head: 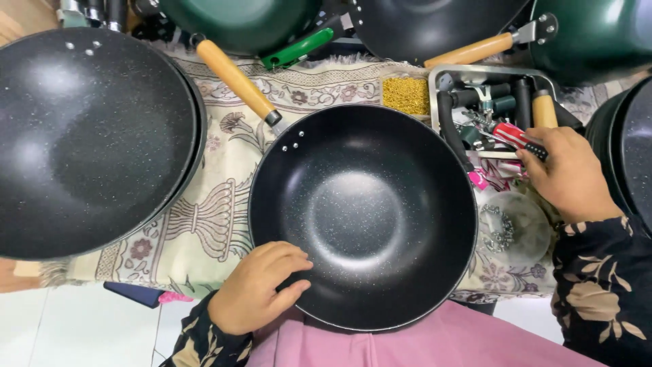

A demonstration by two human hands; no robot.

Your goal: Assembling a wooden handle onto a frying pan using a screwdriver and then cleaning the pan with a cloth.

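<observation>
A black speckled wok (363, 214) with a wooden handle (234, 78) rests on my lap and a patterned cloth (204, 224). My left hand (255, 289) grips its near rim, thumb inside the bowl. My right hand (567, 173) is closed on a red and black screwdriver (517, 138) at the edge of a metal tray (489, 71). The tray holds black handles, one wooden handle (543, 109) and small metal parts.
A larger black wok (88, 136) lies at the left. More woks, dark green and black, line the far side, and stacked pans (628, 149) stand at the right. A box of brass-coloured screws (406, 95) sits beside the tray. A clear bag of hardware (513, 228) lies near my right wrist.
</observation>
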